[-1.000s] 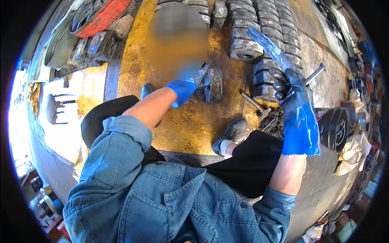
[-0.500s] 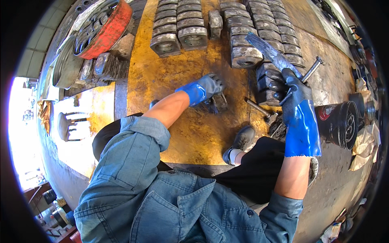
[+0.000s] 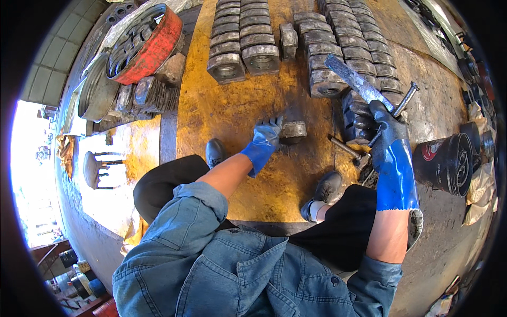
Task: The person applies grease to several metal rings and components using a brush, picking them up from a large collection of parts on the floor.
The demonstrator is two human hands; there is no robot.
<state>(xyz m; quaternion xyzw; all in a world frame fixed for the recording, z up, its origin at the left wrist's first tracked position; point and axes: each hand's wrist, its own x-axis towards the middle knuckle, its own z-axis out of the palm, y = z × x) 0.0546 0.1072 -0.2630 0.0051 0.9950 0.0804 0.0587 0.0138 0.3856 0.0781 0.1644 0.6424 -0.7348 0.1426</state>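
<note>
My left hand (image 3: 267,134), in a blue glove with grey-coated fingers, is at the left end of a worn metal block (image 3: 293,130) between my feet. Its fingers curl against that end; the thumb's grip is partly hidden. Raised at the right, my gloved right hand (image 3: 390,127) is closed around a flat bluish metal bar (image 3: 356,84), which points up and to the left. A metal rod with a wider end (image 3: 407,99) also sticks out of this fist; how it lies in the palm is hidden.
Rows of similar metal blocks (image 3: 260,58) stand ahead, with more (image 3: 327,82) to their right. A hammer-like tool (image 3: 346,146) lies near my right shoe (image 3: 327,186). Beside it is a black bucket (image 3: 441,164). A red ring (image 3: 153,58) and a small stool (image 3: 92,170) are at the left.
My left hand has shifted from above the block to its left end, and the block now sits level instead of tilted. My right hand still holds the bar. The whole view has shifted slightly.
</note>
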